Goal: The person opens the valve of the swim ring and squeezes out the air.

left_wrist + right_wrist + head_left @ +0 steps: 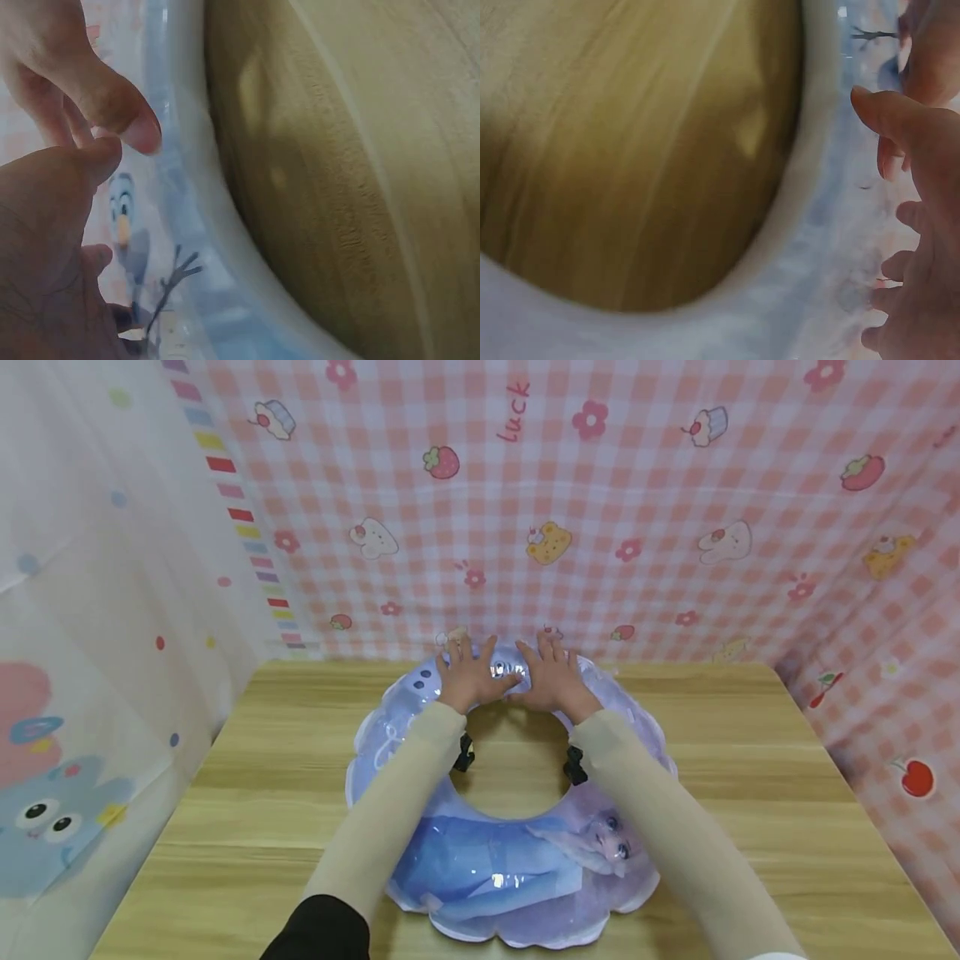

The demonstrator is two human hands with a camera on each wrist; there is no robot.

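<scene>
A round inflatable swim ring (495, 872), pale blue and lilac with a scalloped edge, lies flat on the wooden table. A cartoon figure in a blue dress is printed on its near side. At the far side of the ring, my left hand (471, 678) rests palm down with fingers spread. Beside it my right hand (553, 680) lies the same way, fingers pointing away and the thumbs close together. In the left wrist view, a printed snowman face with a twig arm shows next to the left hand (45, 232). The right hand (930, 225) spreads over the clear plastic.
Through the ring's hole the wooden table (517, 760) shows. A pink checked cloth (495, 493) with printed strawberries and animals hangs right behind the table's far edge. White printed cloth (82, 568) hangs on the left, and more checked cloth on the right.
</scene>
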